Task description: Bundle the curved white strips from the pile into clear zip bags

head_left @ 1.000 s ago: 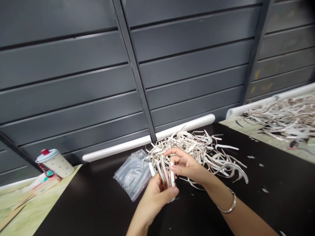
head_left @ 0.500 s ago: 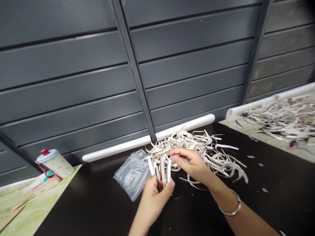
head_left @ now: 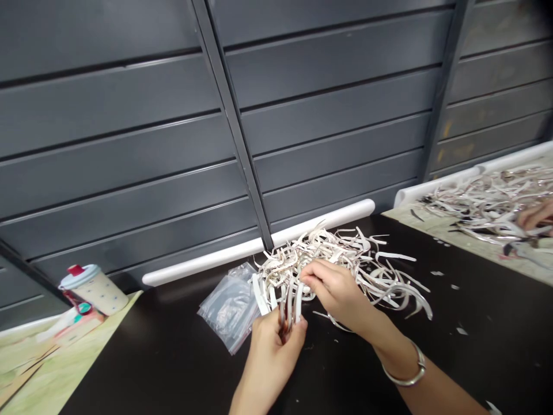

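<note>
Bundle of pale curled strips (head_left: 288, 308) held roughly upright in the air, just above the black bench (head_left: 475, 357), at the near edge of a loose pile of strips (head_left: 345, 253). Left hand (head_left: 272, 360) closed around the bundle's lower end, fingers and thumb wrapped in, grip firm. Right hand (head_left: 337, 291) half curled, fingertips at the top of the bundle beside the pile; the fingers hide whether any strip is pinched. Silver bangle (head_left: 408, 374) on the right wrist.

Handling note (judgement): keep the lower ends gathered in the left grip and work with the right fingertips only, clear of the pile, as curled strips snag easily.

Surroundings: clear zip bags (head_left: 228, 308) just left of the bundle; scraps (head_left: 461, 331) on the bench; white rail (head_left: 319, 227) along the grey slatted wall (head_left: 129, 144). Far left, lidded dotted cup (head_left: 94, 290) on a printed mat (head_left: 56, 363).

Versus 0.5 s earlier: a co-worker's hand (head_left: 536, 213) has entered at the right edge, by a second strip pile (head_left: 488, 202); left hand nearly unmoved.
</note>
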`<state>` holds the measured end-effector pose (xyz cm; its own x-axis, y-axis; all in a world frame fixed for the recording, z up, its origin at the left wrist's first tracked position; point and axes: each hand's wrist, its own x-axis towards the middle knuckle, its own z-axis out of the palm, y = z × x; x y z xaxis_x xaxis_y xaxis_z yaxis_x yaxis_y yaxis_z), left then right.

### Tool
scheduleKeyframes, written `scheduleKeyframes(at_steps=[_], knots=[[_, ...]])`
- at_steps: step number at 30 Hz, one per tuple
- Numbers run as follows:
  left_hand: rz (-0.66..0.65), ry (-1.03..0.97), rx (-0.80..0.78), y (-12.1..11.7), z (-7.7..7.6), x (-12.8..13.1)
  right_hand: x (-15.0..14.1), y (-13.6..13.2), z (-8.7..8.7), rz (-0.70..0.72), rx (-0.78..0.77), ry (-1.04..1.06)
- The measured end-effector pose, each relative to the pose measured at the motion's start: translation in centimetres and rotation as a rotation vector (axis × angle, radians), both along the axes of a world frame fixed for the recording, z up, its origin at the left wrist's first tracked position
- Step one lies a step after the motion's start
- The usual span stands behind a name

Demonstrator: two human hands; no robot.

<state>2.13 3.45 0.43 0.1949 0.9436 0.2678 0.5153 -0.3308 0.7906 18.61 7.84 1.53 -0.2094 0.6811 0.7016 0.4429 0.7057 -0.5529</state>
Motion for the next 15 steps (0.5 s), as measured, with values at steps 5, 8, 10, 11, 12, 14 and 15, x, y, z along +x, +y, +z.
scheduleKeyframes(at_steps=[5, 8, 10, 11, 12, 14, 15], knots=[[0.064, -0.05, -0.004, -0.1, 0.1, -0.3, 0.2, 0.1, 0.3, 0.033, -0.116, 0.108], [0.083, -0.056, 0.033, -0.2, 0.1, -0.3, -0.2, -0.2, 0.3, 0.153, -0.245, 0.18], [0.081, -0.05, 0.052, -0.2, 0.1, -0.3, -0.6, -0.4, 0.3, 0.222, -0.353, 0.253], [0.075, -0.046, 0.065, -0.3, 0.1, -0.2, -0.8, -0.5, 0.3, 0.252, -0.408, 0.29], [0.07, -0.04, 0.083, -0.3, 0.1, -0.2, -1.0, -0.5, 0.3, 0.28, -0.46, 0.323], [0.06, -0.019, 0.129, -0.3, 0.2, -0.1, -1.2, -0.6, 0.3, 0.323, -0.539, 0.372], [0.059, -0.004, 0.156, -0.4, 0.3, -0.1, -1.4, -0.7, 0.3, 0.338, -0.565, 0.392]])
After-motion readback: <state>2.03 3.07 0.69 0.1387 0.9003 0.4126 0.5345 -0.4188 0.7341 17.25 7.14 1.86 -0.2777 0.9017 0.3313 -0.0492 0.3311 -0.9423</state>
